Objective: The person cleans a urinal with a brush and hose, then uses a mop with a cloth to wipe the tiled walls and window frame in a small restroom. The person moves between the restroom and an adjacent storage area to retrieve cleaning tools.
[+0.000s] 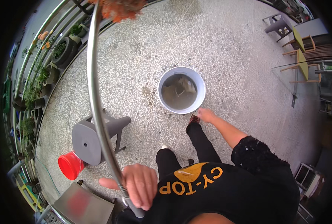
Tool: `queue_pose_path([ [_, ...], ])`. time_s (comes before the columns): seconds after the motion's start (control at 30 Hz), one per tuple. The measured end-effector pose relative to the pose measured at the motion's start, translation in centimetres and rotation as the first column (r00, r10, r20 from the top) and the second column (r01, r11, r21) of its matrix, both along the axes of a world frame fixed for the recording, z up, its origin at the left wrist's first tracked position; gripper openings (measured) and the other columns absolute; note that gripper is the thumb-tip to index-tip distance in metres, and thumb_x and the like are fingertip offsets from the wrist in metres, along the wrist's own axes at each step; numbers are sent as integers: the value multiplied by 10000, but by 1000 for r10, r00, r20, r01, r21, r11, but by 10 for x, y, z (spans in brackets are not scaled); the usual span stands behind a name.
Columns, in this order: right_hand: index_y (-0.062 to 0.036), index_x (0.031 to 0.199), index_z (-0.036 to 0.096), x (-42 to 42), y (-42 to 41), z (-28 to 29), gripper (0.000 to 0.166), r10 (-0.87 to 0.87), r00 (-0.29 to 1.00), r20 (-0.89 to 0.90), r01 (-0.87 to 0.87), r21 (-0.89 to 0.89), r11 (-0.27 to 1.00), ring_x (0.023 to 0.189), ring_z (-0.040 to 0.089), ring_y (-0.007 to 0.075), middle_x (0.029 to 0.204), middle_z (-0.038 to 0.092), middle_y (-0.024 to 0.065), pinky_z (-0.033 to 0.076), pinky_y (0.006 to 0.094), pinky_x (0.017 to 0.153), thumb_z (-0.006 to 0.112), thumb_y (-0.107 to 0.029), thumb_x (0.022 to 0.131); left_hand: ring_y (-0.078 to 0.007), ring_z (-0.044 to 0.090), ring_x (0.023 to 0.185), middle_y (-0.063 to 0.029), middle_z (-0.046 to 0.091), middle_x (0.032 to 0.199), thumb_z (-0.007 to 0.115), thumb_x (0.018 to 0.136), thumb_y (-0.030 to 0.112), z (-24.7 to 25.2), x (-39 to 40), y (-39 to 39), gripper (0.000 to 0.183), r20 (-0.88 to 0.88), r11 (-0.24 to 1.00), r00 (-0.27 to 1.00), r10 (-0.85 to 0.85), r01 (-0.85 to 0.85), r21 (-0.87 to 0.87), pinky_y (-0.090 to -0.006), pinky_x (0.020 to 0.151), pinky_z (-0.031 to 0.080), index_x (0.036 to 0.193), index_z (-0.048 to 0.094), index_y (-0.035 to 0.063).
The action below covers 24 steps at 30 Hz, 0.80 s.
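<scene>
My left hand (141, 184) is around the lower end of a long metal pole (95, 84), its thumb sticking out to the left. The pole leans up and across the view to a shaggy orange-red mop head (121, 9), partly cut off by the top edge. My right hand (206, 115) reaches forward with curled fingers, at the near right rim of a pale round bucket (201, 93). Murky water (178, 96) with reflections fills part of the bucket. Whether the right fingers grip its rim or handle is hidden.
A grey plastic stool (84, 142) and a red bucket (70, 165) stand to the left on the speckled terrazzo floor (132, 70). Potted plants (60, 51) line a metal railing. Green-seated chairs (302, 64) stand by a glass table at right.
</scene>
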State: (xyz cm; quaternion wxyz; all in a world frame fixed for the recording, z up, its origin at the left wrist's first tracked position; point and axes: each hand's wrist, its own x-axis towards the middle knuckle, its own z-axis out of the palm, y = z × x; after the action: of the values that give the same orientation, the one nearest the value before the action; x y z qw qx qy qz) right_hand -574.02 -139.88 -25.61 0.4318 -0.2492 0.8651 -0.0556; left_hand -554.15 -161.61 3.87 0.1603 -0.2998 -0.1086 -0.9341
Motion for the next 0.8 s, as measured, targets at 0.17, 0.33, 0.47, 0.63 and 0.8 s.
queue_pose_path([
  [0.17, -149, 1189, 353, -87, -111, -89, 546, -91, 995, -38, 84, -157, 984, 1036, 442, 306, 1161, 436, 147, 373, 397, 862, 585, -312, 722, -181, 578, 532, -107, 606, 683, 126, 714, 709, -114, -115, -1, 864, -81, 979, 990, 114, -98, 176, -241, 385, 429, 744, 621, 2],
  [0.33, -207, 1239, 310, -115, -161, -192, 677, -123, 984, -132, 118, -43, 992, 1140, 299, 344, 1309, 224, 104, 337, 484, 880, 643, -338, 665, -178, 560, 689, -1, 617, 852, 110, 725, 702, -250, -183, 8, 804, 43, 903, 996, 79, -90, 421, -225, 420, 374, 724, 649, 105],
  [0.47, -173, 1224, 355, -92, -147, -278, 685, -99, 994, 37, 94, 116, 989, 1132, 333, 297, 1256, 327, 119, 355, 451, 870, 672, -282, 626, -223, 522, 653, -90, 581, 727, 138, 720, 708, -299, -211, 16, 809, 62, 886, 982, 176, -186, 426, -268, 481, 418, 674, 627, 65],
  [0.63, -12, 1080, 487, -30, -124, -247, 452, -400, 621, 675, 725, -300, 619, 810, 556, 177, 875, 586, 101, 425, 272, 747, 616, -216, 699, -191, 540, 673, -117, 564, 744, 158, 745, 666, -383, -193, 3, 765, 839, 845, 355, -412, -197, 498, -282, 625, 442, 788, 536, 3],
  [0.8, 20, 771, 502, -62, -115, -111, 288, -73, 928, 366, 317, -670, 671, 561, 484, 265, 615, 456, 122, 385, 342, 528, 599, -249, 731, -174, 516, 796, -77, 537, 900, 425, 849, 360, -427, -194, 10, 333, 861, 950, -485, -155, -312, -4, -275, 725, 427, 929, 490, 44],
])
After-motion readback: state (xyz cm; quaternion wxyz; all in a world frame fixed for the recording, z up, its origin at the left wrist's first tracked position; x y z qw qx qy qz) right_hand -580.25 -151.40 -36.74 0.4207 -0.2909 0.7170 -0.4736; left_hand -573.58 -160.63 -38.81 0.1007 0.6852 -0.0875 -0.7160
